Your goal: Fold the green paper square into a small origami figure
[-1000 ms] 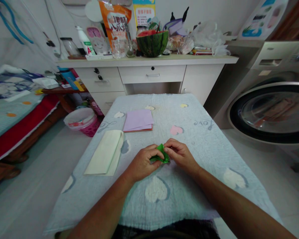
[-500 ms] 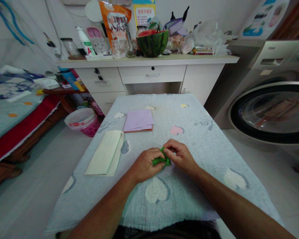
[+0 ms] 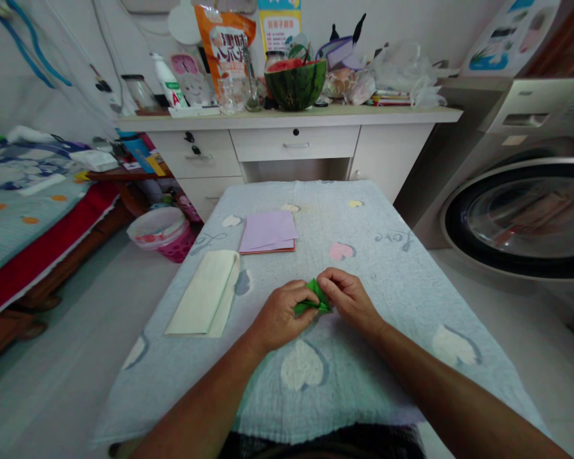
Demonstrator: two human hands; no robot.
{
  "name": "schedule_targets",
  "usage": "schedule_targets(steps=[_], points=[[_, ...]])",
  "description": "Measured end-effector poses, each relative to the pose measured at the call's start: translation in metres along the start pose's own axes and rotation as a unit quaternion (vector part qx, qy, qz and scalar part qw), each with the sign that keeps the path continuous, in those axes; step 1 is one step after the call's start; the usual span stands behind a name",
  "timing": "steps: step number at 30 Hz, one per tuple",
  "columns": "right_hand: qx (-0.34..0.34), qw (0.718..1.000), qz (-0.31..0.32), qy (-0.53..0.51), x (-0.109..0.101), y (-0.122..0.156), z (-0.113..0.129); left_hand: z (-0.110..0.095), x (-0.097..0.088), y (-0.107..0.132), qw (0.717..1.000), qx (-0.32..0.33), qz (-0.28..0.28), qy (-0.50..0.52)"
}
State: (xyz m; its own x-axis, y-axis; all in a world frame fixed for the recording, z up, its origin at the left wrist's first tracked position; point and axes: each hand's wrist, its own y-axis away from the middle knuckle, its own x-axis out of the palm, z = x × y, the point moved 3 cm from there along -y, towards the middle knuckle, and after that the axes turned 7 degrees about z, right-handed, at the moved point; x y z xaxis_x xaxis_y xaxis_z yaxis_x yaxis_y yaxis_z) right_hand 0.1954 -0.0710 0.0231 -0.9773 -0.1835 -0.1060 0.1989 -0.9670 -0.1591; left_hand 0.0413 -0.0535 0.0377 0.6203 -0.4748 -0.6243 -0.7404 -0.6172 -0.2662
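A small piece of folded green paper (image 3: pixel 318 296) is held between my hands, just above the cloth-covered table. My left hand (image 3: pixel 283 315) is closed on its left side, thumb below and fingers above. With thumb and fingertips my right hand (image 3: pixel 348 298) pinches the paper's upper right edge. Part of the folds is hidden behind the fingers. Beyond my hands lies a stack of square paper (image 3: pixel 269 231), lilac on top with a red edge showing beneath. To the left rests a folded pale green sheet (image 3: pixel 203 293).
The table wears a light blue cloth (image 3: pixel 377 357) with heart prints. Behind it stands a white desk (image 3: pixel 294 141) carrying a cut watermelon (image 3: pixel 295 86), jars and bags. A washing machine (image 3: pixel 516 217) is at the right, a pink bin (image 3: pixel 165 234) on the floor at left.
My right fingers have shifted slightly along the green paper, and a pointed green flap now stands up more visibly between my hands. The left hand keeps its hold. The view has shifted slightly.
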Motion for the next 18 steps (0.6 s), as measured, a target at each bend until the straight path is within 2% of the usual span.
schedule_targets(steps=[4, 8, 14, 18], points=[[-0.033, 0.999, -0.007, -0.019, -0.005, 0.003, 0.004, -0.002, -0.011, 0.002, 0.997, 0.009, -0.078, -0.009], [-0.123, 0.991, 0.009, 0.06, -0.007, 0.007, 0.017, -0.003, -0.018, 0.006, 0.99, 0.037, -0.134, -0.024], [-0.181, 0.972, 0.039, 0.146, -0.002, 0.01, 0.023, -0.007, -0.02, 0.008, 0.983, 0.081, -0.162, -0.034], [-0.186, 0.963, 0.047, 0.189, 0.001, 0.01, 0.02, -0.007, -0.02, 0.009, 0.982, 0.084, -0.166, -0.03]])
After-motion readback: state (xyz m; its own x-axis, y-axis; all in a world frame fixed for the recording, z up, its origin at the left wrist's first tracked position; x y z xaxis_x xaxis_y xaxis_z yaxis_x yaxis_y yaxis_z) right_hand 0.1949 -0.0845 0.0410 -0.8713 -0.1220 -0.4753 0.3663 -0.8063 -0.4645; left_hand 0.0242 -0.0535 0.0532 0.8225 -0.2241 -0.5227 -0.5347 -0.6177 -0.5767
